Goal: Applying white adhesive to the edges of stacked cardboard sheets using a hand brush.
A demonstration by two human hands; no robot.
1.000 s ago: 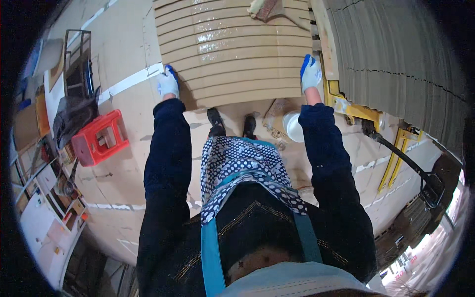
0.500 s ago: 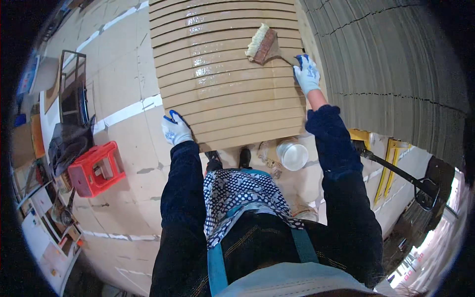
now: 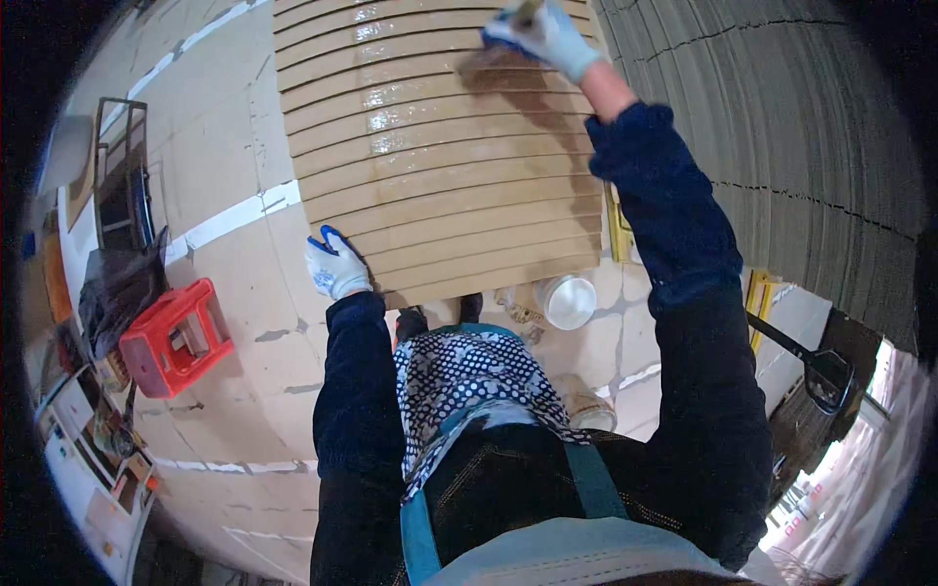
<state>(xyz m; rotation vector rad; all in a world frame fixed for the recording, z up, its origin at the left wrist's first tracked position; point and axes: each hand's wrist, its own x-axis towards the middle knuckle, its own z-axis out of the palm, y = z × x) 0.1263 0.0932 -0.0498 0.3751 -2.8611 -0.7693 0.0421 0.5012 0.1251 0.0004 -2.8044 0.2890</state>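
Overlapping brown cardboard sheets [image 3: 440, 186] lie before me in a stepped stack, with a wet shine along their upper left part. Near its lower left corner, my gloved left hand [image 3: 336, 266] rests against the edge, fingers a little apart. My right hand [image 3: 547, 37], in a white and blue glove, is closed round the handle of a wide brush [image 3: 481, 61] at the upper right of the sheets. Motion blurs the brush, and the hand hides part of it.
To the right rises a tall stack of grey-brown sheets [image 3: 752, 127]. A white bucket [image 3: 567, 301] stands on the floor by my feet. At left are a red plastic stool [image 3: 178, 337] and a dark metal frame [image 3: 122, 176]. A black-handled yellow pallet truck [image 3: 829, 381] is at right.
My right hand has moved up and left from the sheets' right edge, lifting the brush handle upright. The left hand stays at the left edge. The whole view has shifted slightly.
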